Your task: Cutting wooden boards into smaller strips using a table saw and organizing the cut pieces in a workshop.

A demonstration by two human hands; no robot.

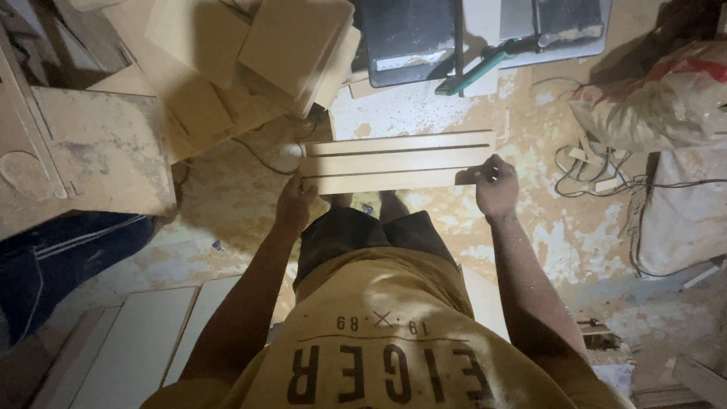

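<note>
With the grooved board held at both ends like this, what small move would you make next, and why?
Probably carry the grooved board forward toward the machine table. The left hand and right hand grip its two ends, it hangs level above the dusty floor, and the table lies just ahead.

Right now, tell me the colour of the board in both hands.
Pale tan wood board with dark lengthwise grooves; head view.

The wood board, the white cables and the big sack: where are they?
wood board (394, 161), head view, middle of its grooved top face.
white cables (587, 163), head view, on the tangle lying on the floor.
big sack (666, 106), head view, its bulging side.
</note>
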